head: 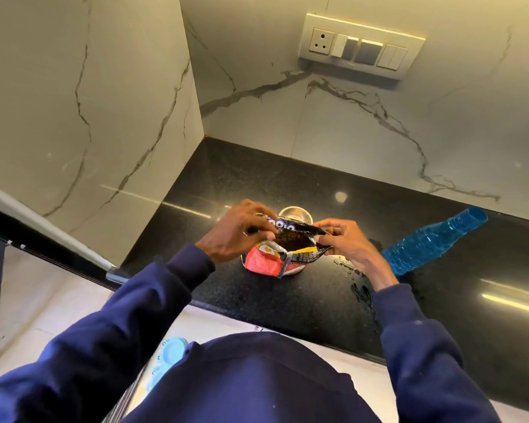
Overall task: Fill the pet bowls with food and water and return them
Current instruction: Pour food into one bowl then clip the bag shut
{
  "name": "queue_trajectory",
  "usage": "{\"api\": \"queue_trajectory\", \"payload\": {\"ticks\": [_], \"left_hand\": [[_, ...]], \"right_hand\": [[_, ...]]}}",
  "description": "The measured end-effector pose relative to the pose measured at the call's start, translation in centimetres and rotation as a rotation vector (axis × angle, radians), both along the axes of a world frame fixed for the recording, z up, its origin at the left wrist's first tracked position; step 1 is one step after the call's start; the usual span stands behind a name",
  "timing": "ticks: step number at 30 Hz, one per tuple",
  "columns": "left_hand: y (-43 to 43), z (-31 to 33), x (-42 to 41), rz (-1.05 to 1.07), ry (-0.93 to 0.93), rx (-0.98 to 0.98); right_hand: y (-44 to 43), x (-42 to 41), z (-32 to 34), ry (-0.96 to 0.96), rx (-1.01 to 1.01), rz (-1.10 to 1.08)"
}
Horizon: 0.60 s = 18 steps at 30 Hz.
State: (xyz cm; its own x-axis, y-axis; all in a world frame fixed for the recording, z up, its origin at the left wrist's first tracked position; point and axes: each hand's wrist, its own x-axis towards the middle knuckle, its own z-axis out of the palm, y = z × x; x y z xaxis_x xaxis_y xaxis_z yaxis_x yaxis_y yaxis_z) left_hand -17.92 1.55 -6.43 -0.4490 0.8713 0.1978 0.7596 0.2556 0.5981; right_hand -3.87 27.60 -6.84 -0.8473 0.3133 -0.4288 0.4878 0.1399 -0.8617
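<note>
Pinching the top of the bag (272, 261) with both hands, I hold its mouth spread wide at the middle of the frame. My left hand (237, 232) has its fingers curled over the left end of the torn edge, clamped on the foil. My right hand (347, 242) grips the right end the same way, thumb and fingers closed on the edge. Between them the mouth gapes, and a dark brown inside shows. The bag is red, white and yellow lower down and black near the top, and its base looks to sit on the black counter (226, 184), though I cannot tell how much weight rests there. Just above the bag in the frame, between my hands, a small steel bowl (295, 212) stands on the counter, its near rim hidden by the bag's edge. What is in the bowl I cannot tell. To the right, near my right wrist, is a clear blue bottle (431, 242), its neck pointing to the upper right; whether it stands or lies I cannot tell. A small puddle (361, 290) glints on the counter below my right forearm. Marble-veined wall (348, 126) fills the top of the frame, with a switch plate (361, 45) at upper right. Navy sleeves (409, 331) cover both my arms.
</note>
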Motion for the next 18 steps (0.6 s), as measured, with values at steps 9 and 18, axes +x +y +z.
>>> {"api": "queue_trajectory", "payload": {"ticks": [9,18], "left_hand": [[1.1,-3.6,2.3,-0.105,0.341,-0.057],[1.0,-2.9,1.2,0.052,0.045,-0.164]], "right_hand": [[-1.0,-0.3,-1.4,0.188,0.269,-0.047],[-0.1,0.3,-2.3,0.217,0.32,0.02]]}}
